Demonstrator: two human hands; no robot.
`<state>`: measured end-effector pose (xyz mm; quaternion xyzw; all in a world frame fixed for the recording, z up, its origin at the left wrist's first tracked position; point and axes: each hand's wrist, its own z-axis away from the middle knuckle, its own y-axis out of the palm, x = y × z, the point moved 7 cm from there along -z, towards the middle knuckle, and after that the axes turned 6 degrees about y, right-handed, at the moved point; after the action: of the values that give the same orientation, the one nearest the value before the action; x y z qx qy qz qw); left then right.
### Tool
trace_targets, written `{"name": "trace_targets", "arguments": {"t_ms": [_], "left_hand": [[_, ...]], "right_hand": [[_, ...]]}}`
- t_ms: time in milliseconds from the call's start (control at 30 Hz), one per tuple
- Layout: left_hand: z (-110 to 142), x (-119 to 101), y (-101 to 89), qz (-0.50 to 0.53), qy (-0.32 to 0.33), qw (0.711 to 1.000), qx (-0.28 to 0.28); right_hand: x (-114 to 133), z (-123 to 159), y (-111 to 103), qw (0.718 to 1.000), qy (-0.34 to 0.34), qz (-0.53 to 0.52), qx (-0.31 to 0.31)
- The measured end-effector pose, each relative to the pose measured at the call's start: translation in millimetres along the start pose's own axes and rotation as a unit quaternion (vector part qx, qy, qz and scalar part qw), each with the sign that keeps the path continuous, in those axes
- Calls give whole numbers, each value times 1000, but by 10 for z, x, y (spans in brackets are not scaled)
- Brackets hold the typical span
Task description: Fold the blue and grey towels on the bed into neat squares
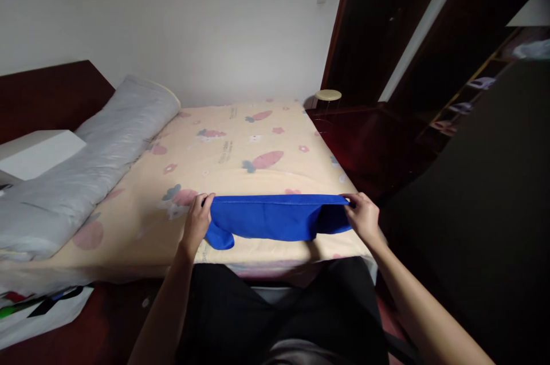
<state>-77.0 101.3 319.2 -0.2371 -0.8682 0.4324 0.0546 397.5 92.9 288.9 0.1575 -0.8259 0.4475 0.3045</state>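
A bright blue piece of cloth [266,219] is stretched sideways above the near edge of the bed [240,176]. What kind of item it is I cannot tell. My left hand [198,220] pinches its left end and my right hand [363,217] pinches the upper right corner. Between the hands the top edge runs straight, with a stitched seam along it. Its lower part hangs in loose folds, one rounded flap dangling beside my left hand. The fingertips are partly hidden behind the cloth.
A rolled grey quilt [124,130] and a white box [40,153] lie on the bed's left side by the dark headboard [51,93]. A round stool [328,95] stands past the far right corner. A white bag [60,316] is at lower left, a dark panel [481,193] at right.
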Motion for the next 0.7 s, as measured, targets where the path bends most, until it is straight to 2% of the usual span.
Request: {"name": "trace_targets", "arguments": {"t_ms": [67, 200, 300, 400, 533, 700], "left_hand": [[45, 140, 74, 8, -42, 999, 17], [271, 480, 355, 58, -154, 982, 90], [475, 707, 490, 78, -206, 969, 111], [626, 892, 581, 109, -248, 955, 123], [688, 1102, 603, 145, -296, 939, 97], [769, 1407, 424, 140, -389, 910, 4]], "right_hand": [[-27, -36, -106, 999, 8, -8, -39], [-163, -80, -217, 995, 41, -41, -76], [-507, -105, -212, 980, 151, -94, -90], [-857, -109, -103, 958, 239, -147, -57], [-1097, -107, -10, 956, 263, -127, 3], [-1228, -96, -9, 956, 279, -69, 63]]}}
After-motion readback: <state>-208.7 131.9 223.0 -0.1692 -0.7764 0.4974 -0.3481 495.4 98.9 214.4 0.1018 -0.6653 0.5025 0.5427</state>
